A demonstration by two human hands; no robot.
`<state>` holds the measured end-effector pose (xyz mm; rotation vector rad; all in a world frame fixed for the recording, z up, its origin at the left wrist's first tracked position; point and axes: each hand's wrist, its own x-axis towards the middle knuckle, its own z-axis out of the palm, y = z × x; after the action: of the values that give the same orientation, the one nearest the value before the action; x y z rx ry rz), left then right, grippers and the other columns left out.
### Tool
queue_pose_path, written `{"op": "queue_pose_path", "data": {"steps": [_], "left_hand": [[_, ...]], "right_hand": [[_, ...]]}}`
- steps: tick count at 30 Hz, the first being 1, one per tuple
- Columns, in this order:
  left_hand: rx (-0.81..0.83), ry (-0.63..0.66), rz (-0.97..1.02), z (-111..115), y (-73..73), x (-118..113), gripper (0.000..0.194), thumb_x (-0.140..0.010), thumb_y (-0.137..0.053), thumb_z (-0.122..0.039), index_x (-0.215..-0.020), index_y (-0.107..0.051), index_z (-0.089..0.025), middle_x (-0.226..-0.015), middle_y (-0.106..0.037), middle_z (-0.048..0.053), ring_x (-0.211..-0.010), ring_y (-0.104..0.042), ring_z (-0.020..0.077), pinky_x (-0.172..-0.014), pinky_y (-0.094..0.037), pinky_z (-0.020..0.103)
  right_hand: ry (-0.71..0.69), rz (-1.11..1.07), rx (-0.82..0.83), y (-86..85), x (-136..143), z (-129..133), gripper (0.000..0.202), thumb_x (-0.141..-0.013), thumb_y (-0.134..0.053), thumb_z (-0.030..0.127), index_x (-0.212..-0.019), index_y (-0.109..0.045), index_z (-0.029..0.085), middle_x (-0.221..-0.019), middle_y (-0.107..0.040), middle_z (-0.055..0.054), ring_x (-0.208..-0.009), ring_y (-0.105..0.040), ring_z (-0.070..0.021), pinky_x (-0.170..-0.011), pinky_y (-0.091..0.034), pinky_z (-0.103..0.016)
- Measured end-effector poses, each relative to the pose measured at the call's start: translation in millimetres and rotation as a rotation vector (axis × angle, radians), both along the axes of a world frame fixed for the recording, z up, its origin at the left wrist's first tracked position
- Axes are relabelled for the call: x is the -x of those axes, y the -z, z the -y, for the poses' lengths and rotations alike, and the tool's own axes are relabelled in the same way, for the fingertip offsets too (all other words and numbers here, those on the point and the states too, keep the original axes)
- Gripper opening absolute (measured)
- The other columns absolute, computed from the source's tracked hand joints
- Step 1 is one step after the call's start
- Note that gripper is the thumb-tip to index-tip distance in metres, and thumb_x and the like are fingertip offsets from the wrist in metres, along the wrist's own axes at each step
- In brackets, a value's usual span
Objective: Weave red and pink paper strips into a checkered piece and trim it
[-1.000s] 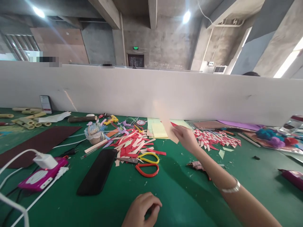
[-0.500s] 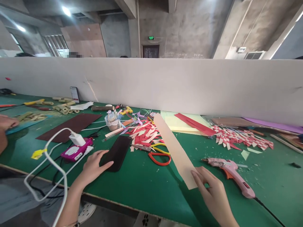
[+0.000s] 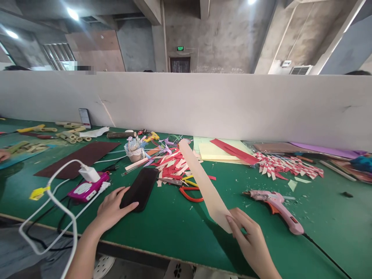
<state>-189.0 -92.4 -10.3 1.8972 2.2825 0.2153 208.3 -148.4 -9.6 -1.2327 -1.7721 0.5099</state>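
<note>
My right hand (image 3: 247, 234) pinches the near end of a long peach paper strip (image 3: 200, 182) between thumb and fingers. The strip slants up and away over scissors (image 3: 191, 195) with red and yellow handles and a pile of red and pink paper strips (image 3: 171, 164). My left hand (image 3: 114, 209) grips the near left side of a black smartphone (image 3: 141, 190), thumb on its face, other fingers along its edge. To the right of my right hand lies a pink hot glue gun (image 3: 280, 207).
A purple power strip (image 3: 88, 188) with white cables sits at left, beside a dark brown sheet (image 3: 78, 157). Woven red-and-white paper pieces (image 3: 287, 164) and yellow paper sheets (image 3: 216, 152) lie toward the low partition (image 3: 186, 104). Another person's hand (image 3: 4, 155) shows at far left.
The view has turned slightly right, so most things appear further left. The strip's far end has swung a little left in my right hand. The other person's hand has drawn back leftward.
</note>
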Motion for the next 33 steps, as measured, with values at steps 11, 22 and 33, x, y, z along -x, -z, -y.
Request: {"op": "queue_pose_path", "data": {"steps": [11, 22, 33], "left_hand": [[0.042, -0.045, 0.121, -2.3, -15.4, -3.1, 0.081, -0.071, -0.03, -0.071, -0.135, -0.036, -0.022, -0.14, -0.037, 0.008, -0.129, -0.031, 0.0333, -0.095, -0.035, 0.043], [-0.013, -0.09, 0.082, -8.4, -12.8, -8.8, 0.084, -0.061, -0.045, -0.067, -0.129, -0.044, -0.017, -0.135, -0.042, 0.014, -0.124, -0.036, 0.0374, -0.092, -0.037, 0.045], [-0.699, 0.231, 0.238, 32.7, -30.1, -73.2, 0.043, -0.085, -0.04, -0.043, -0.123, -0.04, -0.022, -0.125, -0.046, 0.01, -0.121, -0.039, 0.027, -0.099, -0.035, 0.041]], "right_hand": [[-0.01, -0.013, 0.022, 6.4, -0.2, 6.4, 0.026, -0.091, -0.041, 0.028, -0.066, -0.045, 0.02, -0.065, -0.045, 0.001, -0.059, -0.042, -0.0118, -0.054, -0.036, -0.02], [-0.023, 0.009, 0.011, 5.6, -1.0, 8.0, 0.026, -0.091, -0.039, 0.029, -0.07, -0.052, 0.02, -0.067, -0.046, 0.0, -0.061, -0.045, -0.0122, -0.054, -0.037, -0.02], [0.004, 0.376, -0.309, -4.7, -4.1, 18.1, 0.021, -0.09, -0.039, 0.016, -0.091, -0.059, 0.018, -0.082, -0.058, -0.006, -0.061, -0.052, -0.0103, -0.054, -0.04, -0.02]]}}
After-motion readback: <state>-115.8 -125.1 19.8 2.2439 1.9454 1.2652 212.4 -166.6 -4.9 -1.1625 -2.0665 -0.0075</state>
